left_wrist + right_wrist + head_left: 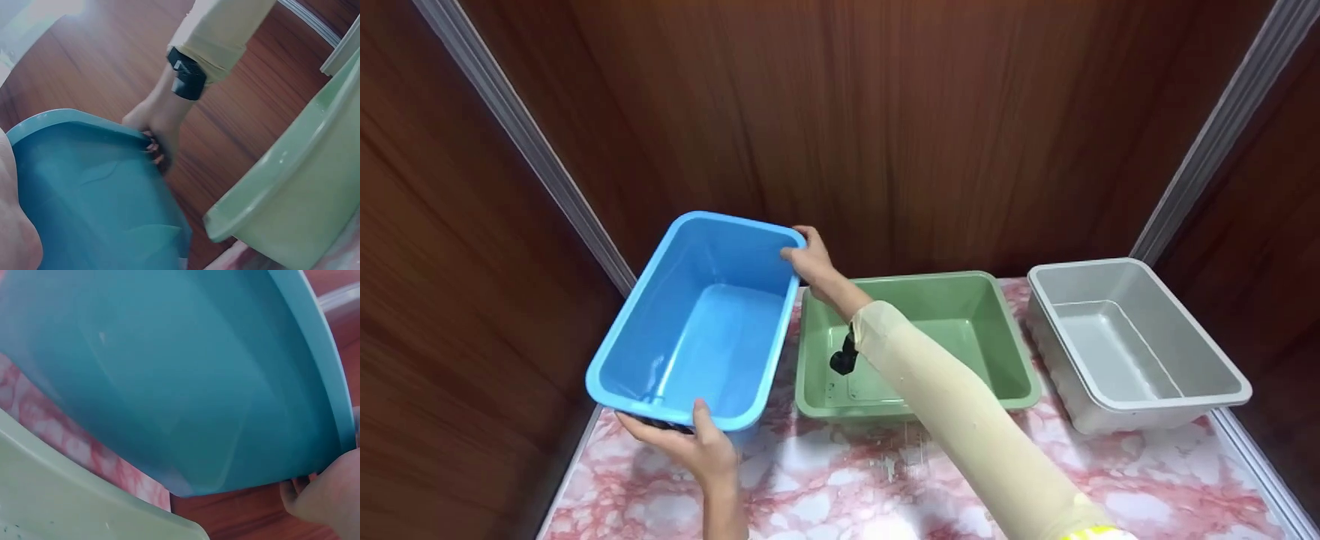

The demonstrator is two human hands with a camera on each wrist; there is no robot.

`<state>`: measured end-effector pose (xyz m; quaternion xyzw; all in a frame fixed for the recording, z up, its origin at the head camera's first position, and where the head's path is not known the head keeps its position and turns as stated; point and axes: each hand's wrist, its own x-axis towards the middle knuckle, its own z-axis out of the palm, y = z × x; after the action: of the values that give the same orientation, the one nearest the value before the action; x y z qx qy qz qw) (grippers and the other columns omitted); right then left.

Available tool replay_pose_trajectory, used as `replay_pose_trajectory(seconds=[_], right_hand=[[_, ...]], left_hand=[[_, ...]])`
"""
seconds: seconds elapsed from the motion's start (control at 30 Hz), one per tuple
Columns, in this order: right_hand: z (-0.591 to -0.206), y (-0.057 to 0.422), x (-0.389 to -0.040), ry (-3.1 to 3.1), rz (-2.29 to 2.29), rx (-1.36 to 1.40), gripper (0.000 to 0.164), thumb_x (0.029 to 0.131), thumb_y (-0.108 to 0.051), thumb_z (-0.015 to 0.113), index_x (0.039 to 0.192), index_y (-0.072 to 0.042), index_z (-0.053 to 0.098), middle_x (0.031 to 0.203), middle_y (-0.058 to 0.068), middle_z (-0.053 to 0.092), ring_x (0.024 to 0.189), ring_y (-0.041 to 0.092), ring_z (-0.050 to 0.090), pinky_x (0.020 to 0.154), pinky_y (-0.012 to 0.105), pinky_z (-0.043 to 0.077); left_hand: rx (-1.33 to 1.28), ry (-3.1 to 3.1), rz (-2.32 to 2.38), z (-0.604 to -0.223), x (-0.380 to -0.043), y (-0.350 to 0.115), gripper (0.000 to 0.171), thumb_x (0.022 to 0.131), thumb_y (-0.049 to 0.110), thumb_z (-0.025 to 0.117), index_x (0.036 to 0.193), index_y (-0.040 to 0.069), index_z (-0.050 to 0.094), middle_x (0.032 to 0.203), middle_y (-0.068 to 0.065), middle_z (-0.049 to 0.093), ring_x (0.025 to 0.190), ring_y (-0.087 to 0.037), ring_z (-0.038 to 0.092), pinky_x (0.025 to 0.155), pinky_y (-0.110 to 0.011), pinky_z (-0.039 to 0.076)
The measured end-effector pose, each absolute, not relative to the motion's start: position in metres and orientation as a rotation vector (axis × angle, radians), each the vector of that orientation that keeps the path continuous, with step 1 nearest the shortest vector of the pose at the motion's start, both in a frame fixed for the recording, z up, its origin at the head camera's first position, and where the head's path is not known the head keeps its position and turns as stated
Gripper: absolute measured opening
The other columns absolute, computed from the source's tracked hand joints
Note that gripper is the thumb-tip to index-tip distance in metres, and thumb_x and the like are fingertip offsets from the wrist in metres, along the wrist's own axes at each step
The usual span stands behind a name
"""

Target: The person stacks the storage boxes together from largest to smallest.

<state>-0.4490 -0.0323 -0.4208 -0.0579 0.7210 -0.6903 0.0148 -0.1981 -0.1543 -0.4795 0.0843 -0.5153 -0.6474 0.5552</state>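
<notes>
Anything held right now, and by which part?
The blue bin, by its rim: the left hand grips the near end, the right hand the far right corner.

Here we are inside a small, booth-like enclosure, walled in close! A reddish-brown wood-grain back panel (870, 127) rises at twelve o'clock, dark brown wood-grain side panels (442, 300) at nine and three, grey ribbed metal corner strips (523, 135) at ten and two, a red-and-white marble-patterned surface (810, 514) at six. Home, shop or workshop, these views can't settle.
</notes>
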Motion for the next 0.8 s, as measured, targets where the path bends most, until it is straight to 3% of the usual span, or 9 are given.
replay_pose_trajectory(seconds=[0.13, 0.3, 0.53, 0.8], right_hand=[[-0.415, -0.02, -0.452, 2.259, -2.164, -0.214, 0.053, 0.083, -0.001, 0.056, 0.134, -0.017, 0.057, 0.124, 0.006, 0.058, 0.103, 0.023, 0.052, 0.082, 0.038, 0.041], [-0.406, -0.003, -0.449, 2.24, -2.205, -0.214, 0.039, 0.084, -0.001, 0.054, 0.119, -0.017, 0.063, 0.112, 0.005, 0.06, 0.1, 0.023, 0.053, 0.082, 0.038, 0.041], [-0.389, 0.018, -0.439, 2.175, -2.31, -0.158, 0.027, 0.082, 0.001, 0.052, 0.104, -0.012, 0.057, 0.1, 0.009, 0.056, 0.098, 0.026, 0.051, 0.081, 0.039, 0.039], [-0.375, 0.048, -0.418, 2.152, -2.277, -0.04, 0.027, 0.08, 0.003, 0.048, 0.103, -0.011, 0.051, 0.105, 0.011, 0.052, 0.102, 0.03, 0.049, 0.078, 0.042, 0.04]], left_hand=[[0.134, -1.236, -1.596, -0.48, -0.204, -0.173, 0.096, 0.077, -0.013, 0.054, 0.155, 0.006, 0.001, 0.157, -0.012, 0.012, 0.136, -0.03, 0.026, 0.108, -0.043, 0.029], [0.055, -1.276, -1.715, -0.476, -0.214, -0.198, 0.092, 0.081, -0.01, 0.052, 0.156, 0.012, 0.004, 0.157, -0.012, 0.014, 0.133, -0.032, 0.028, 0.106, -0.043, 0.033], [-0.036, -1.342, -1.889, -0.459, -0.219, -0.211, 0.085, 0.088, -0.004, 0.048, 0.157, 0.019, 0.004, 0.158, -0.006, 0.012, 0.133, -0.032, 0.025, 0.1, -0.036, 0.036], [-0.116, -1.378, -2.02, -0.447, -0.227, -0.217, 0.078, 0.091, -0.002, 0.041, 0.157, 0.02, 0.005, 0.159, -0.008, 0.011, 0.134, -0.034, 0.022, 0.099, -0.033, 0.036]])
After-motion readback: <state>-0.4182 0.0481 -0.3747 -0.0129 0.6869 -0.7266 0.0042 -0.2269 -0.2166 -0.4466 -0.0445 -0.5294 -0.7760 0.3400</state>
